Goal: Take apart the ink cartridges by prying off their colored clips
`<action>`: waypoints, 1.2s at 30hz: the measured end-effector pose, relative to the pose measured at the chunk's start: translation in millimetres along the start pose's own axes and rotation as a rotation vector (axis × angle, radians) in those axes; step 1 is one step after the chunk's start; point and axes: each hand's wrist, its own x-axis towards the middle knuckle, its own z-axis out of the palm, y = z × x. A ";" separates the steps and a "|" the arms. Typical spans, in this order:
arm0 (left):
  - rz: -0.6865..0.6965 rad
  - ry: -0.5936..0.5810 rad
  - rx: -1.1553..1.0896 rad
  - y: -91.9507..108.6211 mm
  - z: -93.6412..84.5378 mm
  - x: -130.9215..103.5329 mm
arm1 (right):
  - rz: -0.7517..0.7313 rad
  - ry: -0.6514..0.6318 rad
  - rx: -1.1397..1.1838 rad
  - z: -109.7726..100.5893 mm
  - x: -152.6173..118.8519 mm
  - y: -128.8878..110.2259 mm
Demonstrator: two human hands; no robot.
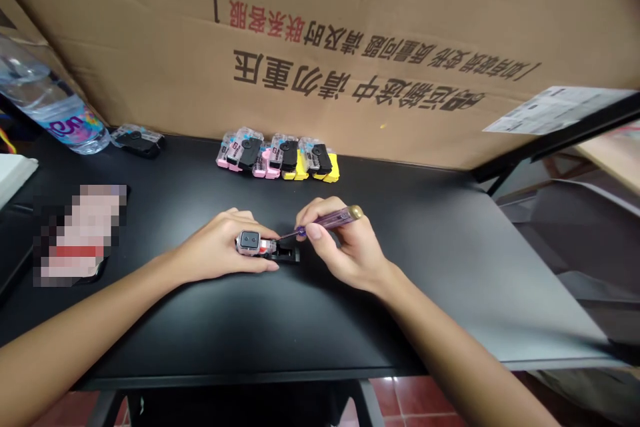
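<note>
Carefully, a worker at a black counter (215, 327) holds a small clear-shelled gadget (250, 240) near the middle of the surface, the left hand (220, 243) pinching it between the thumb on the near side and the fingers on the far side. The right hand (345, 247) grips a purple-handled screwdriver (333, 217) like a pen, thumb and fingertips closed around it, its shaft angled down to the gadget's right end, beside an open black section (288, 254).

A slip looks the likeliest mishap: with the shaft slanted and the far-side fingers close to it, a sideways push could skid the blade into skin or scratch the plastic. A loose left-hand pinch might let the small body twist under pressure, and any tiny part could drop and be lost against the dark surface.

Whether the screwdriver's tip touches the gadget cannot be told; it blends into the shadowed interior. Fingers hide the gadget's far side, and its underside is out of sight. Beyond, a row of clear-and-black units (249, 153) with pink and yellow parts overlaps too closely to count surely. The phone (83, 233) is pixelated, and the frame's left edge crops a plastic bottle (75, 123).
</note>
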 end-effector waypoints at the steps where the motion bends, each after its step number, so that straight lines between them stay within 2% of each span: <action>1: 0.000 -0.003 -0.001 -0.1 -0.3 0.1 | -0.010 -0.003 -0.001 -0.7 0.1 -0.2; 9: -0.028 -0.012 -0.015 -0.7 -0.6 0.1 | 0.012 -0.016 0.041 -7.7 3.9 -4.0; 11: -0.027 -0.007 -0.016 -1.1 -0.1 0.0 | 0.000 0.027 0.021 -4.7 3.7 -5.0; 15: -0.022 -0.014 -0.005 0.4 0.0 0.1 | -0.073 0.193 -0.069 5.8 1.8 -7.3; 18: -0.026 -0.019 0.028 2.4 -0.3 0.4 | -0.070 0.246 -0.126 10.8 0.8 -10.6; 21: -0.018 -0.019 0.049 3.2 -0.1 0.4 | -0.060 0.246 -0.185 11.5 2.0 -14.4; 25: -0.005 -0.012 0.051 3.3 1.3 0.2 | -0.164 0.226 -0.289 13.1 4.6 -14.6; 28: 0.026 -0.032 0.055 3.5 2.9 0.1 | -0.218 0.158 -0.336 18.5 5.1 -11.4; 31: 0.035 -0.048 0.061 3.0 4.1 -0.3 | -0.207 0.144 -0.321 22.0 5.3 -10.7; 36: 0.013 -0.023 0.071 0.2 3.2 -0.8 | -0.098 0.261 -0.225 13.4 7.8 -16.4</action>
